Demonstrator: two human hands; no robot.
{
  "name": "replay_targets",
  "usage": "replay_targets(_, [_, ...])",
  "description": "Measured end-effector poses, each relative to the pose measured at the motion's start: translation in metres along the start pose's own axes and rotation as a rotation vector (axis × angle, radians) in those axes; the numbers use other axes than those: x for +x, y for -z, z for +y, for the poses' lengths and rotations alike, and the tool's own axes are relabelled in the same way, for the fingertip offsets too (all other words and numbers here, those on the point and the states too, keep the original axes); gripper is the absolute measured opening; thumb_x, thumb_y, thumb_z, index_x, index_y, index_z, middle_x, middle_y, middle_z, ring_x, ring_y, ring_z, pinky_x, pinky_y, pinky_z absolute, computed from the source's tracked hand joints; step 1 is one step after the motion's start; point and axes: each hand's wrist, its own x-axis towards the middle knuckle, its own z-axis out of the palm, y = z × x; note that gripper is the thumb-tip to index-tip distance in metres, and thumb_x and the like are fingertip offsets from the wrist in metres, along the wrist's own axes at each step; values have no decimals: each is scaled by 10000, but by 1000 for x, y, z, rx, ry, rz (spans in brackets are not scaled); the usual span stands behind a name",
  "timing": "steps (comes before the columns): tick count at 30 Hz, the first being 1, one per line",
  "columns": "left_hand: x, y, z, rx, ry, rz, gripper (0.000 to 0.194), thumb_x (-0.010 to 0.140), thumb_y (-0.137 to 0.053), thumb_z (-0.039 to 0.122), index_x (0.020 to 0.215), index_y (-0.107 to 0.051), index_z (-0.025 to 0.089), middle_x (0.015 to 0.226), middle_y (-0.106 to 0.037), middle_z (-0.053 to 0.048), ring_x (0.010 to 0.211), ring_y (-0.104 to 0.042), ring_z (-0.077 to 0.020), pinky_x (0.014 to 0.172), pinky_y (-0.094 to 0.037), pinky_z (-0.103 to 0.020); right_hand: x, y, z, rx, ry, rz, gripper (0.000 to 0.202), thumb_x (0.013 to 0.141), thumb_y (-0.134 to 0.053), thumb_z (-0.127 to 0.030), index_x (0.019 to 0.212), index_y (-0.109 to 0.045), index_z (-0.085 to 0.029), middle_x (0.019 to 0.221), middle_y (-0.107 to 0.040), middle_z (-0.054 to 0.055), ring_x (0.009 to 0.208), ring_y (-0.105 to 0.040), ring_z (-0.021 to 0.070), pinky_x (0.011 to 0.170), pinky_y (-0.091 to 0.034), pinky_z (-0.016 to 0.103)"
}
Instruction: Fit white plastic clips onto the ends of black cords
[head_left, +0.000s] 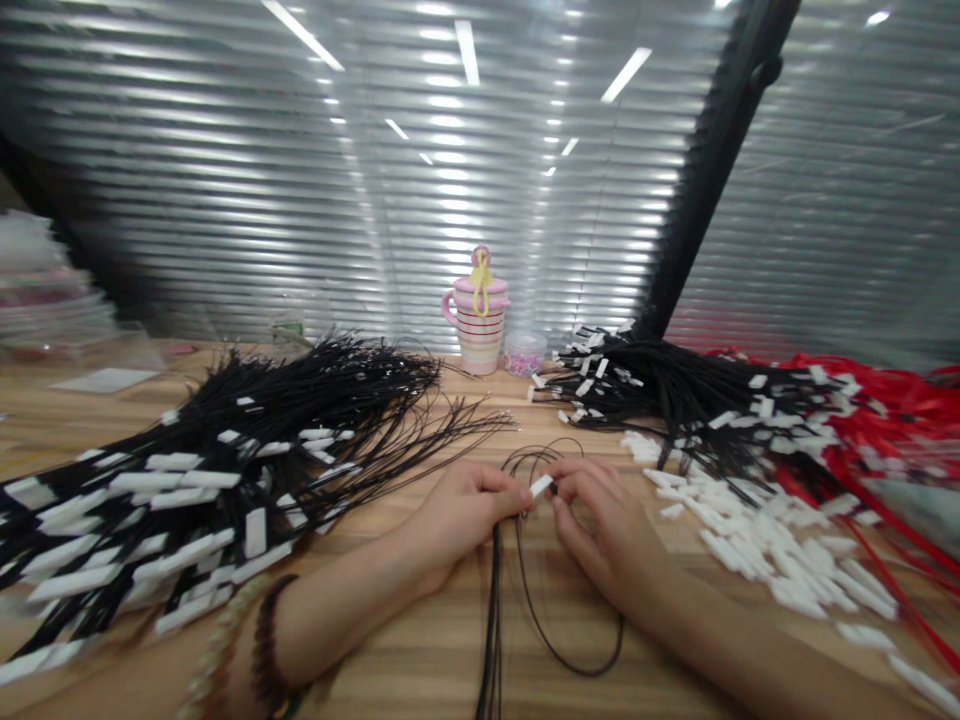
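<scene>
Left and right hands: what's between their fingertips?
Head view: a small white tag between left hand and right hand, plus a dark piece too small to identify.

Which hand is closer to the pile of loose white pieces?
Right. The right hand is left of the loose white pieces, not touching them; the left hand is farther off, beyond the right hand.

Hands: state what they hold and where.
Left hand pinches the white tag by its left end; right hand is near the other end, its grip unclear.

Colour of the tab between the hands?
The tab is white; it shows best in the head view.
</scene>
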Motion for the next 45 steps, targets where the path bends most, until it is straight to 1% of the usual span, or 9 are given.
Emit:
replay_targets(6, [-2, 0, 2, 0, 9, 9, 170, 653, -611, 289, 635, -661, 127, 561, -532, 3, 485, -332, -72, 464, -202, -213, -1, -2, 0, -35, -7, 20, 90, 779, -418, -91, 730, -431, -165, 876, -569, 67, 873, -504, 173, 809, -338, 350])
replay_targets(12, [-2, -1, 0, -17, 27, 9, 180, 655, -616, 301, 632, -654, 127, 501, -489, 21, 461, -307, -70, 465, -199, -214, -1, -2, 0, -47, -16, 7, 92, 780, -413, -91, 730, -430, -166, 859, -567, 52, 848, -504, 165, 814, -325, 350])
replay_targets(21, [-4, -1, 4, -27, 50, 3, 182, 649, -625, 299, 656, -661, 121, 588, -557, -5, 480, -318, -68, 458, -187, -213, 0, -1, -1, -4, -40, 2, 106, 778, -412, -69, 739, -428, -167, 871, -561, 51, 864, -498, 164, 817, -321, 351])
replay_targets(31, [-1, 1, 1, -34, 68, -10, 237, 634, -631, 359, 666, -653, 126, 498, -459, 16, 456, -261, -64, 429, -144, -209, 1, 1, -1, 14, -40, 15, 107, 766, -421, -69, 727, -433, -167, 862, -569, 56, 856, -510, 170, 800, -339, 357])
replay_targets(33, [-1, 2, -1, -64, 55, -25, 231, 649, -621, 348, 674, -652, 121, 534, -481, 3, 473, -277, -64, 427, -148, -204, 1, 1, -1, 20, -38, 16, 96, 779, -424, -81, 744, -449, -167, 889, -565, 61, 881, -504, 169, 810, -345, 354])
replay_targets(35, [1, 3, -2, -118, 33, -38, 230, 665, -609, 336, 691, -655, 112, 604, -521, -19, 494, -297, -63, 424, -151, -199, 1, 0, 0, 26, -35, 47, 79, 789, -438, -101, 768, -478, -165, 992, -536, 79, 953, -480, 173, 833, -352, 343])
replay_targets(39, [5, 5, -4, -215, 32, -15, 213, 665, -620, 308, 697, -652, 99, 610, -505, -21, 489, -293, -54, 408, -145, -190, 2, 1, 4, -4, -89, 165, 61, 781, -487, -162, 763, -544, -154, 1187, -396, 108, 1036, -422, 195, 862, -357, 335])
replay_targets(43, [7, 6, -2, -324, 49, 35, 179, 634, -660, 273, 695, -659, 104, 561, -445, 3, 477, -280, -44, 397, -148, -175, 3, 1, 4, -32, -125, 193, 80, 760, -506, -176, 741, -579, -151, 1173, -381, 114, 1031, -406, 218, 865, -349, 360])
replay_targets(45, [9, 8, -1, -385, 55, 77, 159, 622, -672, 248, 691, -661, 105, 562, -446, 7, 468, -268, -36, 386, -143, -169, 3, 2, 3, -34, -140, 198, 86, 750, -512, -183, 738, -590, -148, 1102, -411, 118, 970, -430, 215, 835, -361, 357])
